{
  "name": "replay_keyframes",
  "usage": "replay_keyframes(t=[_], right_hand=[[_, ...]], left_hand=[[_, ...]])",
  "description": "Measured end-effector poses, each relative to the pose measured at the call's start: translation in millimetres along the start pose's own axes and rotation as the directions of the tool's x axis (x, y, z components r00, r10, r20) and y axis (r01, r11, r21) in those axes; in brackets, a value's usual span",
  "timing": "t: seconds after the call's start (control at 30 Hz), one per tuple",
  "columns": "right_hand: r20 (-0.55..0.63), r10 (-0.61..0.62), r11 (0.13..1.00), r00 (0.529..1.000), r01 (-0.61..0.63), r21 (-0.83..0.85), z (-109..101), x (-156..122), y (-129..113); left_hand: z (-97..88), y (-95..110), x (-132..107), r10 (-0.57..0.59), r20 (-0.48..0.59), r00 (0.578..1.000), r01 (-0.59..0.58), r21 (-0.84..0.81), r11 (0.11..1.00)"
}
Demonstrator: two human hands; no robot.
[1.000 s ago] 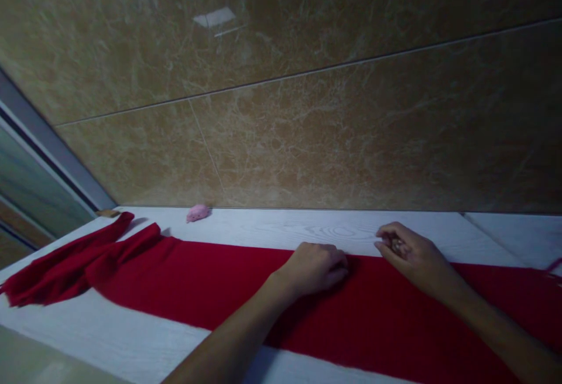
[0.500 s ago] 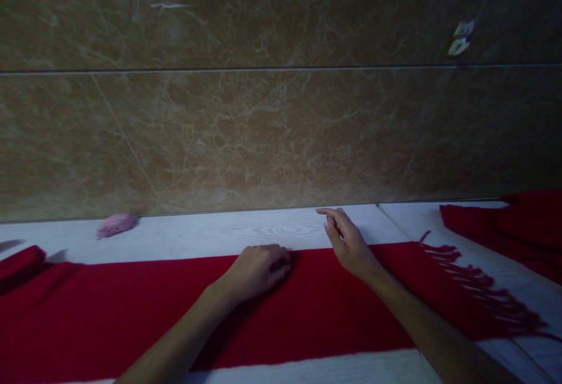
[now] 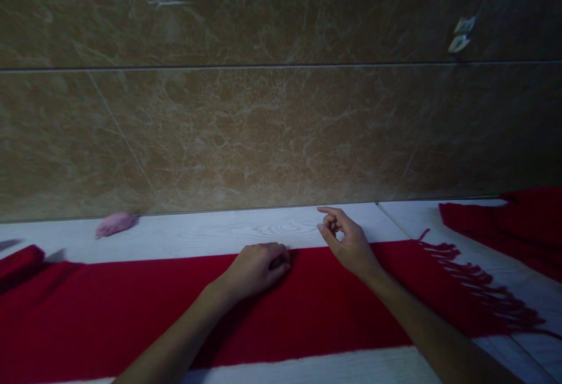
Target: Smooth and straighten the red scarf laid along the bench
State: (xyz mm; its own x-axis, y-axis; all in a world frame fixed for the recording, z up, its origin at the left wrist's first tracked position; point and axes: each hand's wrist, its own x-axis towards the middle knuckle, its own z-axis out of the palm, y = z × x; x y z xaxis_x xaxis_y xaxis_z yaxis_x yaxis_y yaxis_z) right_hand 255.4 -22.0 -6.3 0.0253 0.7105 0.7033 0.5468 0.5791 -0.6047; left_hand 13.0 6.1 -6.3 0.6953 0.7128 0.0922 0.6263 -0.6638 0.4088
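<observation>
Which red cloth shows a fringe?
The long scarf under the left hand: its right end has a fringe. The other red cloth, at the picture's right edge, shows none.

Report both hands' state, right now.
Left hand: loosely curled at the long red fringed fabric scarf; whether it grips cannot be told.
Right hand: partly open, nothing visibly held.

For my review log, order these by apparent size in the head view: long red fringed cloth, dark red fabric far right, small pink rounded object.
1. Long red fringed cloth
2. Dark red fabric, partly cut off
3. Pink object
</observation>
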Motion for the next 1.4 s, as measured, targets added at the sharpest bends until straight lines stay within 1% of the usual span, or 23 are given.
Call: replay_keyframes(t=[0.2, 0.43, 0.67, 0.87, 0.97, 1.13, 1.23, 1.4], right_hand=[[0.053, 0.03, 0.999, 0.998, -0.03, 0.01, -2.7, -0.4, -1.2], [0.05, 0.031, 0.998, 0.998, -0.033, 0.049, 2.5, -0.8, -0.1], [0.088, 0.059, 0.998, 0.994, -0.061, 0.02, -2.7, -0.2, -3.7], [0.068, -0.012, 0.997, 0.998, 0.007, 0.071, 1.0, -2.0, -1.7], [0.088, -0.023, 0.996, 0.996, 0.015, 0.091, -0.2, -3.2, -2.3], [0.169, 0.057, 0.978, 0.984, -0.089, 0.187, -4.0, -6.0, -1.2], [0.175, 0.089, 0.967, 0.98, -0.128, 0.22, -4.5, -6.9, -0.5], [0.182, 0.137, 0.964, 0.974, -0.174, 0.203, -4.7, -7.0, -3.0]], left_hand=[[-2.2, 2.2, -1.2, -0.003, 0.011, 1.0, 0.004, -0.013, 1.0], [-1.2, 2.0, -0.8, -0.006, 0.007, 1.0, 0.006, -0.036, 0.999], [-0.5, 1.7, -1.4, -0.003, 0.005, 1.0, 0.003, -0.034, 0.999], [-0.8, 1.7, -1.1, 0.001, 0.008, 1.0, -0.001, -0.029, 1.0], [0.0, 0.1, -0.4, 0.022, -0.004, 1.0, -0.022, -0.042, 0.999], [0.7, -0.6, -0.1, 0.024, -0.007, 1.0, -0.025, -0.033, 0.999], [-0.2, 0.7, -0.6, 0.015, 0.002, 1.0, -0.015, -0.03, 0.999], [-1.2, 1.6, -0.8, 0.014, 0.01, 1.0, -0.014, -0.026, 1.0]])
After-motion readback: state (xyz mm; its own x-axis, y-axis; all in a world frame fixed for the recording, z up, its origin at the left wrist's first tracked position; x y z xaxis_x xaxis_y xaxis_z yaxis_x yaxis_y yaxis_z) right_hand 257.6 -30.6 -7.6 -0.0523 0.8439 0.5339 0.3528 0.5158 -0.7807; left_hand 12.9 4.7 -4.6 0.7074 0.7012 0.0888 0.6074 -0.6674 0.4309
